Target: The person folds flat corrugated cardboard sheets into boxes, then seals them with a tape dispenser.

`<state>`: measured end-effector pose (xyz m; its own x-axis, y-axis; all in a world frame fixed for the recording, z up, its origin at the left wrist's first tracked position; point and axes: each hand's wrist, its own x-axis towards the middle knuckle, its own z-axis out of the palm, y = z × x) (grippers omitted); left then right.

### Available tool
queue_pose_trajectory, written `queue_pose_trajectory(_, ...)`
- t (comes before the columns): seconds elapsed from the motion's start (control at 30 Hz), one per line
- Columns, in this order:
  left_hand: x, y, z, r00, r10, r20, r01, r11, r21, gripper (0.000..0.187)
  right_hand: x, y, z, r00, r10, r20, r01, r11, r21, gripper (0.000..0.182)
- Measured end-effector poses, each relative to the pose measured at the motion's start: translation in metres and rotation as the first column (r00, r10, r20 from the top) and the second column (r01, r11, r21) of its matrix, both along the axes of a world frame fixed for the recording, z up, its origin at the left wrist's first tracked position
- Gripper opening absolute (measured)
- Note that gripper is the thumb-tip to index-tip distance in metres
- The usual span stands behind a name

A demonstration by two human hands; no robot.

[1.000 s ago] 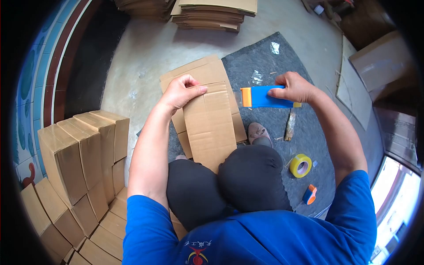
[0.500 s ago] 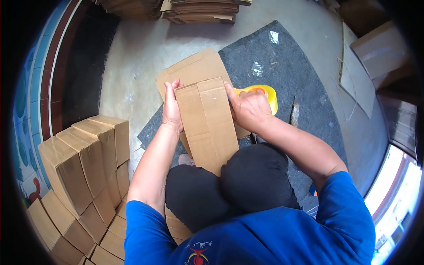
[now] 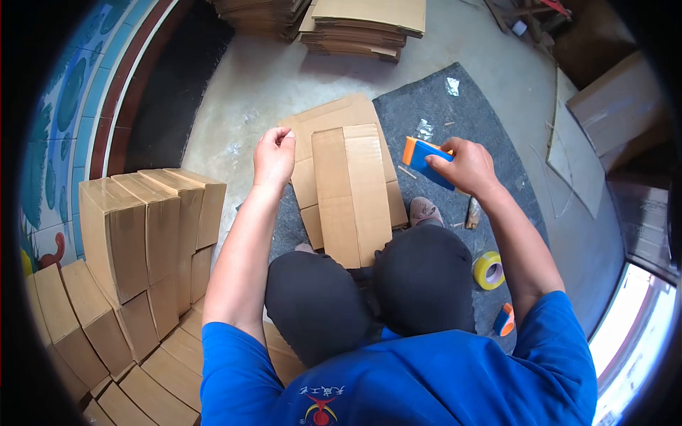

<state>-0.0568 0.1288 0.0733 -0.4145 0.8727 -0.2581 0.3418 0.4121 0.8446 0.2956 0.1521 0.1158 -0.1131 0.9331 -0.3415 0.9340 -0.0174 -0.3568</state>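
Note:
A narrow closed cardboard box (image 3: pixel 352 199) stands between my knees, its centre seam running lengthwise toward me. Beneath and behind it lie flattened cardboard sheets (image 3: pixel 312 116). My left hand (image 3: pixel 274 157) is raised to the left of the box, apart from it, with the fingers curled and pressed together; whatever may be in them is hidden. To the right of the box, my right hand (image 3: pixel 465 167) grips a blue and orange tape dispenser (image 3: pixel 429 157), held in the air clear of the cardboard.
Finished-looking boxes (image 3: pixel 149 227) are stacked at my left. Flat cardboard piles (image 3: pixel 366 28) stand at the back. On the dark mat (image 3: pixel 490 142) lie a yellow tape roll (image 3: pixel 489 270), a second blue and orange dispenser (image 3: pixel 504 319) and scraps.
Both hands have come off the box sides. My left hand has closed; my right hand has moved right with the dispenser, now turned blue side up. The view has shifted.

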Motion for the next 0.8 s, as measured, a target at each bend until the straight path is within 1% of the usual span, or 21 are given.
queue_pose_trajectory(0.03, 0.015, -0.004, 0.035, 0.993, -0.055, 0.108, 0.064, 0.995, -0.082, 0.031, 0.011, -0.001, 0.02, 0.985, -0.001, -0.171, 0.004, 1.0, 0.018, 0.05)
queue_pose_trajectory(0.07, 0.028, -0.009, 0.064, 0.971, -0.101, 0.216, 0.136, 0.979, -0.152, 0.031, 0.02, -0.003, 0.04, 0.941, 0.009, -0.338, 0.003, 0.999, 0.036, 0.05)
queue_pose_trajectory(0.1, 0.039, -0.017, 0.082, 0.934, -0.162, 0.32, 0.214, 0.968, -0.134, 0.034, 0.029, -0.007, 0.054, 0.875, 0.021, -0.484, -0.002, 0.999, 0.04, 0.048)
queue_pose_trajectory(0.13, 0.052, -0.026, 0.103, 0.894, -0.184, 0.408, 0.24, 0.967, -0.09, 0.04, 0.031, -0.012, 0.072, 0.784, 0.037, -0.62, -0.014, 0.999, 0.043, 0.046)
queue_pose_trajectory(0.17, 0.064, -0.035, 0.12, 0.847, -0.207, 0.489, 0.261, 0.964, -0.044, 0.046, 0.033, -0.019, 0.094, 0.723, 0.058, -0.688, -0.035, 0.998, 0.047, 0.043)
queue_pose_trajectory(0.23, 0.081, -0.052, 0.139, 0.725, -0.258, 0.639, 0.276, 0.958, 0.073, 0.057, 0.031, -0.033, 0.128, 0.641, 0.114, -0.759, -0.079, 0.993, 0.082, 0.045)
queue_pose_trajectory(0.27, 0.09, -0.062, 0.149, 0.635, -0.246, 0.732, 0.238, 0.964, 0.117, 0.059, 0.028, -0.04, 0.142, 0.622, 0.174, -0.764, -0.116, 0.985, 0.13, 0.047)
queue_pose_trajectory(0.3, 0.098, -0.073, 0.162, 0.53, -0.24, 0.813, 0.199, 0.967, 0.156, 0.062, 0.025, -0.047, 0.154, 0.618, 0.198, -0.761, -0.132, 0.98, 0.148, 0.047)
queue_pose_trajectory(0.33, 0.1, -0.083, 0.169, 0.452, -0.267, 0.851, 0.174, 0.962, 0.21, 0.059, 0.022, -0.054, 0.164, 0.613, 0.245, -0.751, -0.175, 0.969, 0.173, 0.048)
queue_pose_trajectory(0.4, 0.101, -0.103, 0.177, 0.437, -0.264, 0.86, 0.136, 0.964, 0.227, 0.057, 0.016, -0.069, 0.178, 0.619, 0.322, -0.716, -0.24, 0.946, 0.218, 0.049)
queue_pose_trajectory(0.47, 0.1, -0.12, 0.179, 0.417, -0.259, 0.872, 0.101, 0.966, 0.238, 0.055, 0.013, -0.081, 0.184, 0.636, 0.355, -0.685, -0.279, 0.934, 0.225, 0.049)
queue_pose_trajectory(0.53, 0.096, -0.135, 0.175, 0.331, -0.173, 0.928, 0.08, 0.985, 0.155, 0.049, 0.01, -0.088, 0.184, 0.66, 0.405, -0.633, -0.335, 0.913, 0.234, 0.05)
queue_pose_trajectory(0.57, 0.096, -0.141, 0.173, 0.327, -0.171, 0.929, 0.064, 0.985, 0.159, 0.049, 0.008, -0.089, 0.183, 0.658, 0.416, -0.627, -0.35, 0.907, 0.235, 0.05)
queue_pose_trajectory(0.63, 0.098, -0.154, 0.165, 0.243, -0.094, 0.965, 0.03, 0.996, 0.09, 0.045, 0.005, -0.09, 0.172, 0.699, 0.293, -0.652, -0.382, 0.924, 0.005, 0.048)
queue_pose_trajectory(0.67, 0.098, -0.157, 0.152, 0.201, -0.077, 0.977, 0.039, 0.997, 0.071, 0.036, 0.004, -0.089, 0.16, 0.693, 0.261, -0.672, -0.374, 0.927, -0.026, 0.046)
queue_pose_trajectory(0.7, 0.099, -0.163, 0.144, 0.202, -0.065, 0.977, 0.028, 0.998, 0.061, 0.036, 0.004, -0.088, 0.144, 0.69, 0.262, -0.675, -0.384, 0.923, -0.035, 0.046)
queue_pose_trajectory(0.77, 0.103, -0.171, 0.13, 0.167, 0.031, 0.985, -0.007, 1.0, -0.03, 0.025, 0.005, -0.086, 0.121, 0.649, 0.162, -0.744, -0.376, 0.918, -0.128, 0.042)
queue_pose_trajectory(0.8, 0.105, -0.173, 0.115, 0.183, 0.042, 0.982, -0.011, 0.999, -0.041, 0.016, 0.001, -0.092, 0.118, 0.664, 0.14, -0.734, -0.363, 0.919, -0.153, 0.039)
